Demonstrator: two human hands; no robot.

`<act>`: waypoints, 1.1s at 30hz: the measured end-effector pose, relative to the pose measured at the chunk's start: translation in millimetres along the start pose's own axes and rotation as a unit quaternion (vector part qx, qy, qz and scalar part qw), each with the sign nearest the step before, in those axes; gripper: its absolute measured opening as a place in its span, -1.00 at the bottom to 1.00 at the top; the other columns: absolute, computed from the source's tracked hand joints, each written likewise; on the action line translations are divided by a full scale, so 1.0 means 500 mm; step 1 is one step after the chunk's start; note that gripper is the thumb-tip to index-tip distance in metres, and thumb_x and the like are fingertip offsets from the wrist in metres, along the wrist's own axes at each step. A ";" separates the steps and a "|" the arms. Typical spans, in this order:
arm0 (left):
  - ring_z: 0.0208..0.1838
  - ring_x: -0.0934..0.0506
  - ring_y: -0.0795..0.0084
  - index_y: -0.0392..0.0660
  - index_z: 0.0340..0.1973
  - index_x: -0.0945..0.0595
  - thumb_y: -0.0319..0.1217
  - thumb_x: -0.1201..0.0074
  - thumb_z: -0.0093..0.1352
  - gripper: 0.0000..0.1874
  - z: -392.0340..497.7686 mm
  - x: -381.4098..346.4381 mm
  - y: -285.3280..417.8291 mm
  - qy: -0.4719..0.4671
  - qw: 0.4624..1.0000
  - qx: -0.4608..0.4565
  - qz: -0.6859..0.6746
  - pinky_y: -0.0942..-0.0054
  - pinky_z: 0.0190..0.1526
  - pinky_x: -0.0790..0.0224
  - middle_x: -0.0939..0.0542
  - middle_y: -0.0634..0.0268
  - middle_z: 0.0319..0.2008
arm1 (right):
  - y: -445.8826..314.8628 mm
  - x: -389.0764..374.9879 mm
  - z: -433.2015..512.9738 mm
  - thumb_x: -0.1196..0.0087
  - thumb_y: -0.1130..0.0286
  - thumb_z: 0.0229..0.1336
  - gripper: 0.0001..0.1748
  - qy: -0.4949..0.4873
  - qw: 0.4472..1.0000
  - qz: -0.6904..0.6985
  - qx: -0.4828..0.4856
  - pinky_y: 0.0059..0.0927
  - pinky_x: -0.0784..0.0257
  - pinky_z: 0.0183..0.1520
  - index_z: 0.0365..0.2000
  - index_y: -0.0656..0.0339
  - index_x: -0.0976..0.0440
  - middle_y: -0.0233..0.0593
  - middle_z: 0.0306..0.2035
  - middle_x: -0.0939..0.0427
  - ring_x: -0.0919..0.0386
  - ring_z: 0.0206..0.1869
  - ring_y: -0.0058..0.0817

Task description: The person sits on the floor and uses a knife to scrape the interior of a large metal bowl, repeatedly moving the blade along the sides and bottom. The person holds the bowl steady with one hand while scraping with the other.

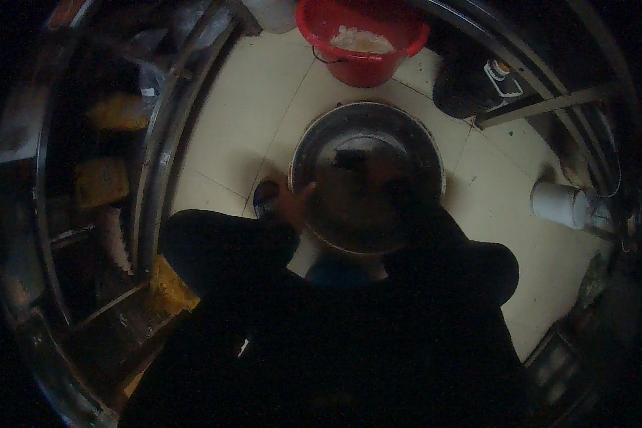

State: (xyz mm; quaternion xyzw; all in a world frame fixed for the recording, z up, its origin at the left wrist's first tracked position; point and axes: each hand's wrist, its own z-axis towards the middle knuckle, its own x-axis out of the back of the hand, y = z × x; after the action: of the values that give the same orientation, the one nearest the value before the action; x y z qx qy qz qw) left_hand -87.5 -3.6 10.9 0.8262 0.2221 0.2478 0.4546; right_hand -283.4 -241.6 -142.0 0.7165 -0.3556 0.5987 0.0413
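Note:
A large round basin with a pale rim stands on the tiled floor between my knees. Its inside is dark and appears to hold liquid. My left hand is at the basin's left rim, with the fingers spread and reaching over the edge. My right hand is only dimly visible over or in the basin's right part; its fingers and anything in them are lost in shadow. A small dark object lies near the middle of the basin, too dim to name.
A red plastic bucket with pale contents stands beyond the basin. To its right is a black container with a white handle. A white cylindrical container lies at the right. Metal shelving with yellow items lines the left.

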 end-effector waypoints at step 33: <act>-0.11 -0.73 0.28 -0.17 -0.01 -0.75 -0.17 -0.44 0.28 -0.54 0.033 0.011 0.109 -0.017 0.991 -0.026 0.130 0.21 0.00 -0.58 -0.79 0.16 -0.15 | 0.100 -0.105 0.091 0.12 0.01 0.46 -0.45 -0.032 0.995 0.016 -0.098 0.04 -0.31 0.34 0.28 0.07 -0.41 0.04 0.24 -0.47 -0.46 0.20 -0.08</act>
State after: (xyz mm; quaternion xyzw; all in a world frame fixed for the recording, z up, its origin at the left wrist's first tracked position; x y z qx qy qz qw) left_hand -65.4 -37.5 51.1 0.8404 0.0983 0.2962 0.4432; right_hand -275.1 -276.8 -219.5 0.7224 -0.4250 0.5378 0.0905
